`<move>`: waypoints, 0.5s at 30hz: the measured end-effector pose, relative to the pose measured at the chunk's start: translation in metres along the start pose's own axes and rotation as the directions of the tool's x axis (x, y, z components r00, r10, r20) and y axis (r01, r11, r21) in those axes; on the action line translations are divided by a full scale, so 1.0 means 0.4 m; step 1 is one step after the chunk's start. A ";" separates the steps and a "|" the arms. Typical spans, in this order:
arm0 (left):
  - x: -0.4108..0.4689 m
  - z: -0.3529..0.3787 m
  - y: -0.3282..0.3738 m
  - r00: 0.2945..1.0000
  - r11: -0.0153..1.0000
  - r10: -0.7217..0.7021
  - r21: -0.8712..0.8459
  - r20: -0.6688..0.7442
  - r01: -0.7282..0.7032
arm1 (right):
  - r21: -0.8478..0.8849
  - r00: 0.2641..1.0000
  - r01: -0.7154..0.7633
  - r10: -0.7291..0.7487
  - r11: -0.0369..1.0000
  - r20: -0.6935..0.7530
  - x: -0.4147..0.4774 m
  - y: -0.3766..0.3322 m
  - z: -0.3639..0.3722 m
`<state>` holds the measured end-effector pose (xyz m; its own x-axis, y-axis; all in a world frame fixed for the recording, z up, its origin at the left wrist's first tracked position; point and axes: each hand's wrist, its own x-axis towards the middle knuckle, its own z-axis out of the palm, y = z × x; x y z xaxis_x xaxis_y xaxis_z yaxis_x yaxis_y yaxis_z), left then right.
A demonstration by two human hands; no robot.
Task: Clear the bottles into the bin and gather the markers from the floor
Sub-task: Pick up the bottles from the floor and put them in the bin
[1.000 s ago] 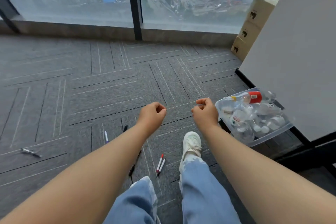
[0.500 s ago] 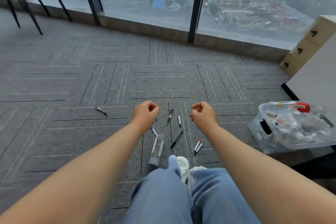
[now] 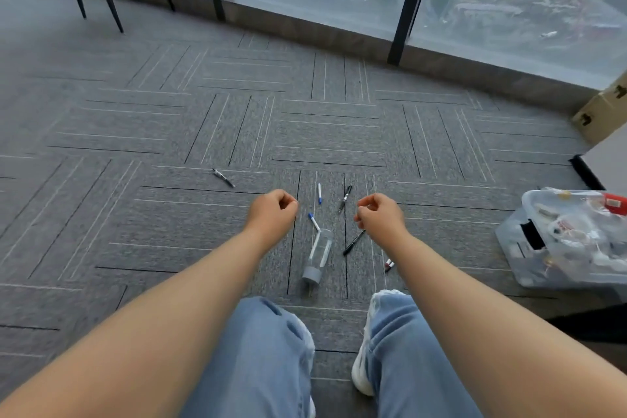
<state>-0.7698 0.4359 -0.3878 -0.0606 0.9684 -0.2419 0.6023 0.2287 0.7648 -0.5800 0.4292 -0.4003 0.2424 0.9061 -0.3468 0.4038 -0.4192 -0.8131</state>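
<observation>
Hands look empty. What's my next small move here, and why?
Probably reach the right hand down to the bottle lying between the hands: it seems the only bottle outside the bin, which sits on that side. The left hand is empty too; the markers can wait.

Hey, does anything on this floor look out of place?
A clear bottle lies on its side on the carpet, outside the bin at the right. Markers are scattered around it, with a lone marker farther left.

No legible text: only blurred black marks on the cardboard box (image 3: 606, 110), an unreadable red bottle label (image 3: 614, 203)
</observation>
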 end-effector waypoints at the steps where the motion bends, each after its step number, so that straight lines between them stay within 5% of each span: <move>1: 0.007 -0.001 -0.012 1.000 1.000 -0.004 0.010 0.005 0.004 | -0.003 1.000 -0.005 0.005 1.000 0.013 0.008 0.000 0.020; 15: 0.269 0.028 -0.405 0.962 0.961 -0.269 0.078 0.046 0.265 | -0.172 0.975 -0.131 0.159 0.976 0.157 0.260 0.115 0.393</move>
<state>-0.8648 0.5019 -0.5444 -0.1834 0.8657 -0.4658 0.6252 0.4684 0.6242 -0.6751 0.5133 -0.5472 0.1617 0.8256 -0.5406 0.5144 -0.5380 -0.6678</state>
